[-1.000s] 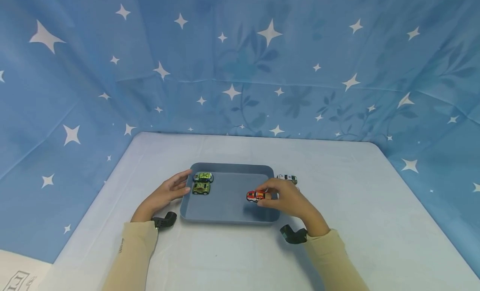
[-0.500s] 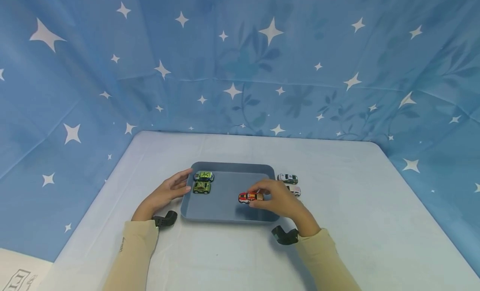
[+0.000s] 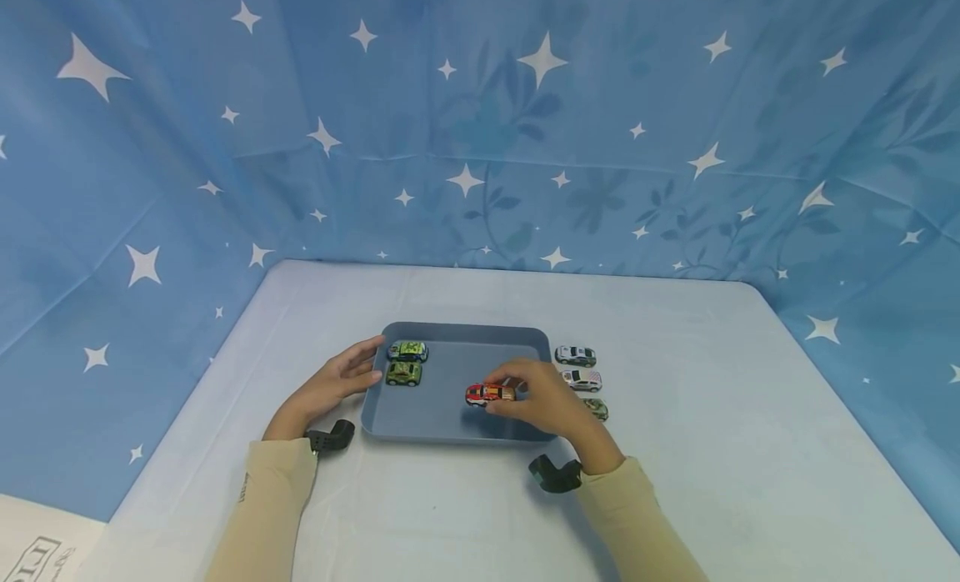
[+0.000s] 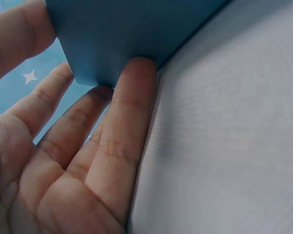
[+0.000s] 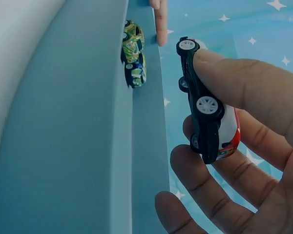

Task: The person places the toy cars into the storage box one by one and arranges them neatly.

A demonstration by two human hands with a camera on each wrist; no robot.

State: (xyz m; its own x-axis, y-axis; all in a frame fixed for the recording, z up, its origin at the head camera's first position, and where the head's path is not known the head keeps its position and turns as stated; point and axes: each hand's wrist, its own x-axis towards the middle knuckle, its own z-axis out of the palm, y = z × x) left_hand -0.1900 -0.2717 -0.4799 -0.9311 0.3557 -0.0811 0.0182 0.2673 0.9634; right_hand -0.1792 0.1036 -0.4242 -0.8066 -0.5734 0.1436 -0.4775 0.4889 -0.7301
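Note:
A red, white and yellow toy car [image 3: 489,394] is pinched between the thumb and fingers of my right hand [image 3: 551,403], held above the right half of a blue-grey tray [image 3: 459,440]. Its black underside and white wheels face the right wrist camera. My left hand [image 3: 335,386] rests against the tray's left wall; in the left wrist view its fairly straight fingers [image 4: 132,107] touch the outer side. Inside the tray at the left, a yellow-green and blue toy car [image 3: 408,351] sits just behind a green camouflage one [image 3: 403,373].
Right of the tray stand a white-and-green toy car [image 3: 576,355], a white one [image 3: 582,380] and a green camouflage one [image 3: 597,408], partly hidden by my right hand. A blue star-patterned cloth [image 3: 480,132] hangs behind the white table [image 3: 750,415].
My right hand has carried the red toy car leftward over the tray, uncovering more of the cars at the right. The left hand has stayed at the tray's left side.

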